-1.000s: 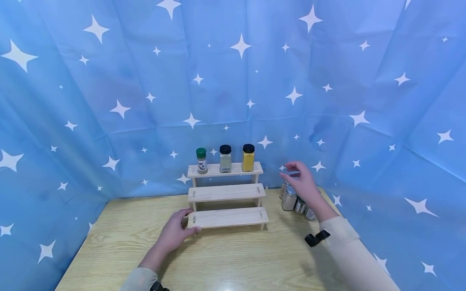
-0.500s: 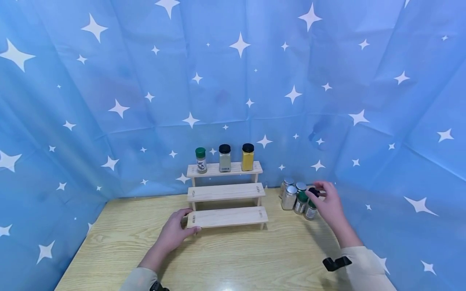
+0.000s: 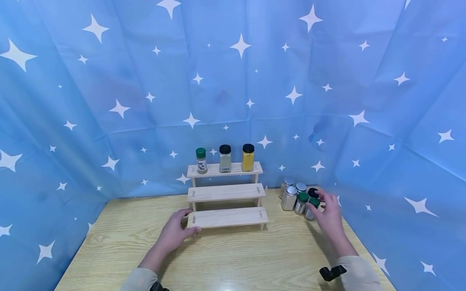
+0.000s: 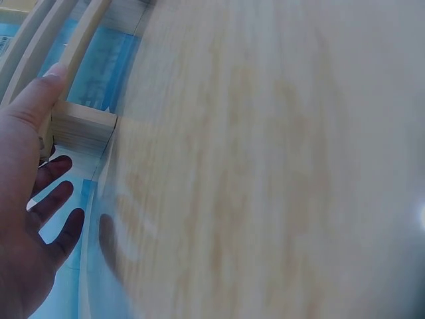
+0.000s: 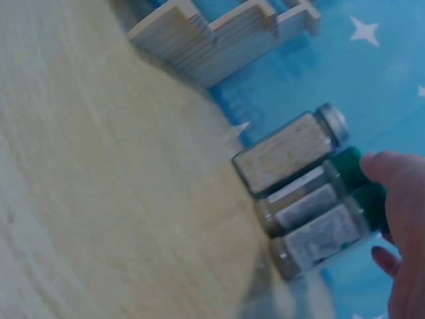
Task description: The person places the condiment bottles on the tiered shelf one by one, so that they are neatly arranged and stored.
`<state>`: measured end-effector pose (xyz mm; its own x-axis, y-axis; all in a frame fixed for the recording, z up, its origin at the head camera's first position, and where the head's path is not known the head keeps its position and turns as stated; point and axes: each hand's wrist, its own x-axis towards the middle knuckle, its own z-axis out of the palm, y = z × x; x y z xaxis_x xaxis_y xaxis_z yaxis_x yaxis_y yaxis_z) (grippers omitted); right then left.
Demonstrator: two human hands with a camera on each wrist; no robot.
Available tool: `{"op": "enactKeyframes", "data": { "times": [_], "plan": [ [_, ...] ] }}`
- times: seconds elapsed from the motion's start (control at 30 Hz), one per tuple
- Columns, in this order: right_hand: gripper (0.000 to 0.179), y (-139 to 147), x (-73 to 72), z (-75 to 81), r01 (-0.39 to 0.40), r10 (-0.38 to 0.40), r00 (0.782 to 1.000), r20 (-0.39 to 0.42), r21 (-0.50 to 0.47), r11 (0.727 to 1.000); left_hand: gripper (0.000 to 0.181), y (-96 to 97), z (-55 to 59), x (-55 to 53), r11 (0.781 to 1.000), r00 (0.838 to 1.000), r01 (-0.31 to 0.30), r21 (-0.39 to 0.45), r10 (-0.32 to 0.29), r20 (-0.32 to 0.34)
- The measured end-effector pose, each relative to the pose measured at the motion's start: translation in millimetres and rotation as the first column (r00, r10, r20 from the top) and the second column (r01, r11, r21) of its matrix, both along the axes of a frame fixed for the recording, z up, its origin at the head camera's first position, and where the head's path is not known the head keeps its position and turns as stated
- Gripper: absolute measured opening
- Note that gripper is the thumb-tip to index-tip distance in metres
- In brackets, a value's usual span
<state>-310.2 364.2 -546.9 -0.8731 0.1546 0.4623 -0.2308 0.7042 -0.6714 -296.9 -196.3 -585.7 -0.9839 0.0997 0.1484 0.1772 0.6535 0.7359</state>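
One blue starry curtain (image 3: 218,81) fills the upper frame and both sides, behind a pale wooden table (image 3: 225,262) along the bottom. At centre stands a three-step wooden rack (image 3: 225,218). Left of it, the left hand (image 3: 172,232) grips the end of its lowest step, thumb in front, other fingers partly spread. At the right of the frame, the right hand (image 3: 329,214) curves its thumb and fingers, half open, around the lid of the nearest green-lidded jar (image 5: 322,239); whether it grips is unclear. That jar stands left of its palm, among three silver-lidded jars (image 3: 289,199), a second green-lidded jar (image 3: 300,208) and a black-lidded jar (image 3: 312,192). Three smaller-looking jars (image 3: 225,161) line the rack's top step.
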Motion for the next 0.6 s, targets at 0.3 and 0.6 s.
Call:
{"op": "enactKeyframes", "data": {
  "times": [0.3, 0.6],
  "plan": [
    [0.056, -0.2, 3.6, -19.5, 0.041, -0.041, 0.999, 0.034, -0.004, 0.999, 0.078, 0.7, 1.2, 1.1, 1.0, 1.0, -0.002, -0.001, 0.002, 0.002],
    [0.054, -2.8, 6.7, -24.0, 0.047, -0.046, 0.999, 0.016, -0.015, 0.999, 0.08, 0.6, 1.3, 2.3, 1.0, 1.0, 0.01, -0.005, -0.01, -0.012]
  ]
}}
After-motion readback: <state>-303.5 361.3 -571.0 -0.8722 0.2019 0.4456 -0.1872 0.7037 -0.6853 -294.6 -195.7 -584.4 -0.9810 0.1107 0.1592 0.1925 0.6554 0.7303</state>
